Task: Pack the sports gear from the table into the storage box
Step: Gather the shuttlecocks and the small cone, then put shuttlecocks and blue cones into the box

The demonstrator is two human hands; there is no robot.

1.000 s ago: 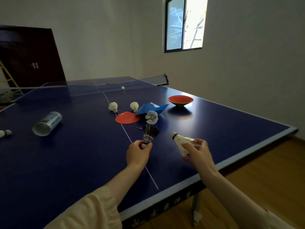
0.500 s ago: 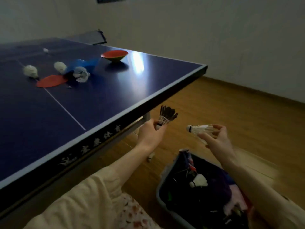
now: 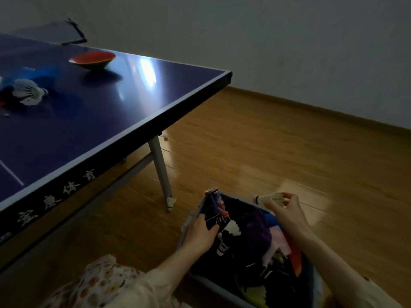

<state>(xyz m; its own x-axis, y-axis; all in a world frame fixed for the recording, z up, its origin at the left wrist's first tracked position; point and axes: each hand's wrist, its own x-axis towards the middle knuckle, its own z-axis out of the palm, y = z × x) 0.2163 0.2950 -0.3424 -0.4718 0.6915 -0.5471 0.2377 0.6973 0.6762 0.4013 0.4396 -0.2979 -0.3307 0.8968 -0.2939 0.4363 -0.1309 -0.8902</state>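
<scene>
The storage box [image 3: 213,283] stands on the floor below the table's corner, full of dark gear, with a white shuttlecock [image 3: 232,228] and a printed tube [image 3: 214,201] inside. My left hand [image 3: 201,235] is lowered into the box at its left rim, fingers curled. A white cork [image 3: 222,249], perhaps the dark-feathered shuttlecock's, shows just beyond them; whether the hand still grips it is hidden in the dark. My right hand [image 3: 289,213] pinches a white shuttlecock [image 3: 269,198] by its feathers over the box's far rim. Another white shuttlecock [image 3: 29,92] lies on the blue table [image 3: 106,112].
A red cone dish [image 3: 92,61] sits upside down on the table near a blurred blue item [image 3: 33,73]. One shuttlecock [image 3: 170,202] lies on the wooden floor at the foot of the table leg [image 3: 160,167]. A wall runs behind.
I have turned from the table down to the box. My left hand has dropped with the dark shuttlecock into the box; my right hand still carries the white one, now lower over the box.
</scene>
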